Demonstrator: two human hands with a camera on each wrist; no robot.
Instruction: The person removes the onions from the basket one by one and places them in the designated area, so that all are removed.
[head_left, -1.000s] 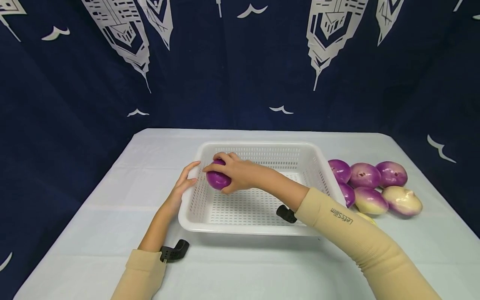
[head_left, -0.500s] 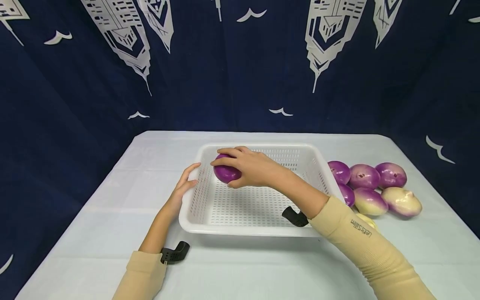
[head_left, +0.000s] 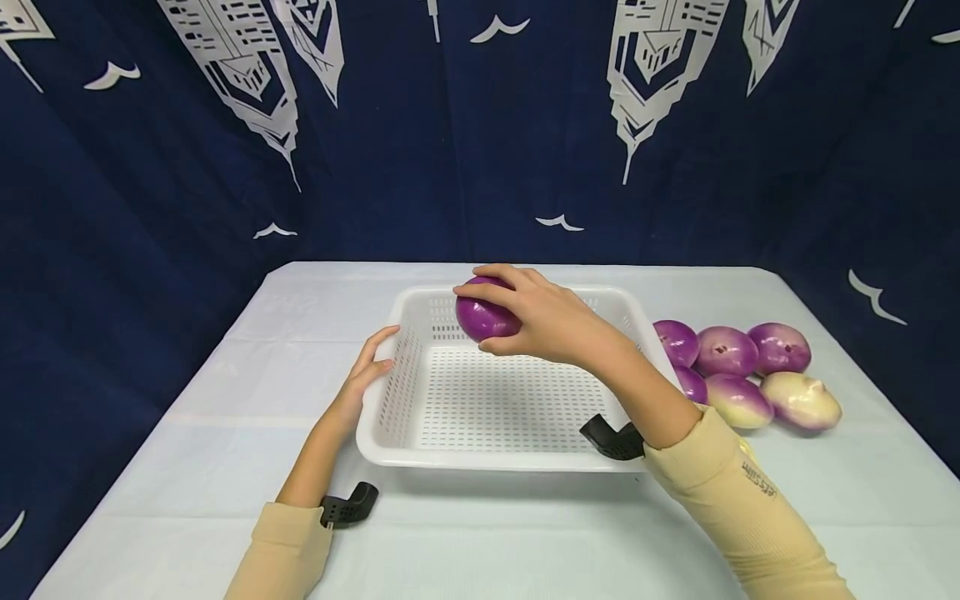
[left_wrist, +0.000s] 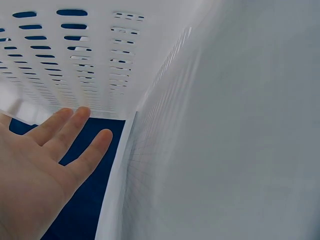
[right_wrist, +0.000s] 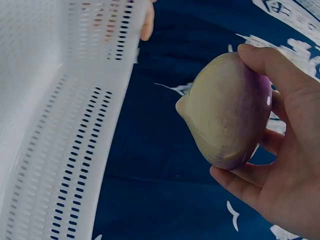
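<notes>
My right hand [head_left: 543, 321] grips a purple-and-white turnip [head_left: 483, 310] above the far side of the white perforated basket [head_left: 495, 460]. In the right wrist view, the pale pointed end of the turnip [right_wrist: 220, 112] faces away from the palm, with the thumb and fingers curled round its purple end. At the basket's left end, my left hand [head_left: 358, 379] touches the rim with its fingers extended. The left wrist view shows the left hand [left_wrist: 50, 170] with spread, fairly straight fingers close to the slotted wall [left_wrist: 75, 50].
Several turnips [head_left: 727, 352] lie grouped on the white-covered table [head_left: 480, 533], right of the basket and partly behind the right forearm. A dark blue patterned cloth [head_left: 465, 150] hangs behind the table. Each wrist carries a black mount [head_left: 351, 504].
My right hand has lifted the turnip from inside the basket's left end, up and to the right. The left hand and the basket have stayed in place.
</notes>
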